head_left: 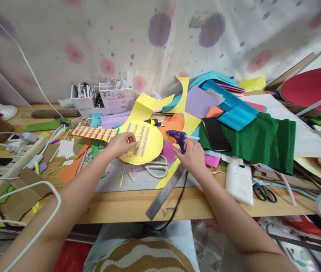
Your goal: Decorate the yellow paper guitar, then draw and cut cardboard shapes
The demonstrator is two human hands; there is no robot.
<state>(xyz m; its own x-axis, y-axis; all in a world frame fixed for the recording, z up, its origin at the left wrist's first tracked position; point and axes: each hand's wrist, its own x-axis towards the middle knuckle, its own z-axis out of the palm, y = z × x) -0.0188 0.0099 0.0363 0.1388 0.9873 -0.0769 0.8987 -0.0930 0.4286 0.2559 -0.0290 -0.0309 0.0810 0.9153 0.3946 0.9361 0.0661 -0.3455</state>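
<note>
A yellow cardboard guitar (pixel 153 141) lies on the grey cutting mat, with purple strips on its round body and pink bars along its neck. Over the body, my left hand (pixel 123 143) has its thumb and fingertips pinched together on a thin pale string, which loops below the fingers. To the right, my right hand (pixel 193 156) is closed around the handle of a blue hot glue gun (pixel 179 136). The gun's nozzle points left towards the guitar, and a white glue stick sticks out at its back. My right fingers partly hide the handle.
White-handled scissors (pixel 158 170) and a steel ruler (pixel 163 196) lie in front. A black phone (pixel 216 134) rests on green crepe paper (pixel 262 141). Black scissors (pixel 264 192) and a white power bank (pixel 239 181) are at right. Paper scraps and cables crowd the left.
</note>
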